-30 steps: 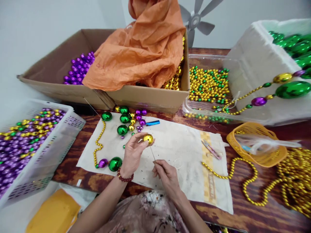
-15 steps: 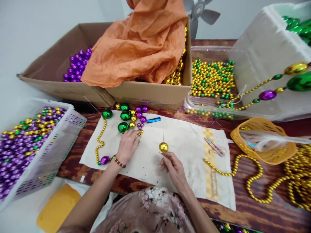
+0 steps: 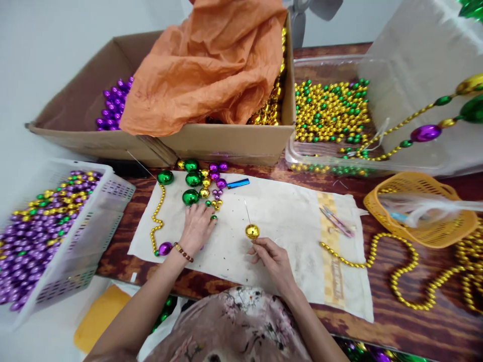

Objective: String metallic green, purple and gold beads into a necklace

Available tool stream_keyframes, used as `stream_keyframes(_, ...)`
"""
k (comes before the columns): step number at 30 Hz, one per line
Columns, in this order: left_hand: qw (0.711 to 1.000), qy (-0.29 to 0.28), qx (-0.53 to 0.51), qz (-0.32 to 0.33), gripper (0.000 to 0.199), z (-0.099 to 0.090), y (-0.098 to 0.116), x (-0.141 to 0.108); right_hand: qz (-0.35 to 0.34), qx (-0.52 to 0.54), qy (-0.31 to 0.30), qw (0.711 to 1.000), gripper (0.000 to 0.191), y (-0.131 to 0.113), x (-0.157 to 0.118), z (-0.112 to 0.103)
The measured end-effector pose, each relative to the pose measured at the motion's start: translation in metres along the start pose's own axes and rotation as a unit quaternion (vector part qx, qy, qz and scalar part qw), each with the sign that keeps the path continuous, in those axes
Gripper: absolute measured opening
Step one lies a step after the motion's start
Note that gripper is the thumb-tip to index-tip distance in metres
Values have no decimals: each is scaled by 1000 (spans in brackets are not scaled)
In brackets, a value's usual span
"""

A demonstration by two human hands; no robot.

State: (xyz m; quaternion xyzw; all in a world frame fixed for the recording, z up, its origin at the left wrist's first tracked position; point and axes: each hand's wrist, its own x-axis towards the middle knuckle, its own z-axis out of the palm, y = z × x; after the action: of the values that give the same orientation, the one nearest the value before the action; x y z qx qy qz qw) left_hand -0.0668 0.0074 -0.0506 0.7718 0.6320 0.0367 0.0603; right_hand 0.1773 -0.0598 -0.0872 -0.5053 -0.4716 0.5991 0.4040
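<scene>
My right hand (image 3: 274, 262) is closed in a pinch just below a large gold bead (image 3: 252, 231). A thin needle (image 3: 247, 211) sticks up out of that bead, so its lower end is hidden by bead and fingers. Over the left part of the white cloth (image 3: 290, 216), my left hand (image 3: 196, 227) has a small green bead (image 3: 214, 217) between thumb and forefinger. Beyond its fingertips lie large green beads (image 3: 190, 196), gold beads (image 3: 204, 192) and purple beads (image 3: 221, 184). A gold bead strand (image 3: 157, 218) with a purple oval bead (image 3: 165, 248) runs left of this hand.
A blue lighter (image 3: 238, 184) and pink-handled snips (image 3: 337, 222) lie on the cloth. Around it stand a white basket (image 3: 113, 187), a cardboard box (image 3: 234, 143), a clear bin (image 3: 302, 151) and an orange basket (image 3: 372, 201). A gold bead chain (image 3: 396, 281) curves at right.
My left hand has drawn back slightly from the small beads with the green bead at its fingertips. The needle in my right hand leans further left. The camera view has shifted a little.
</scene>
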Motion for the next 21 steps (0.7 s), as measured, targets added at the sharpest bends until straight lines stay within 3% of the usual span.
stream_keyframes(4,1000,-5,-27,-7,14,0,1,-4,-5,-1,-9,1000,22,1,0,3)
stream_keyframes(7,978,28,-198,-58,13,-4,2,0,-20,0,-19,1000,21,1,-2,5)
stream_keyframes(9,913,36,-393,-102,16,-9,3,4,-30,0,-24,999,21,1,-4,5)
stream_keyframes(12,737,-7,-659,-147,25,-18,9,9,-54,0,-21,998,20,-1,-5,4)
stream_keyframes(14,641,-36,-751,-155,28,-23,15,10,-70,-1,-17,997,20,-2,-6,3)
stream_keyframes(16,594,-47,-787,-156,29,-26,20,10,-83,-4,-16,996,20,-3,-6,1)
stream_keyframes(21,569,-43,-807,-155,25,-27,25,12,-98,-22,-12,995,21,-3,-7,-5)
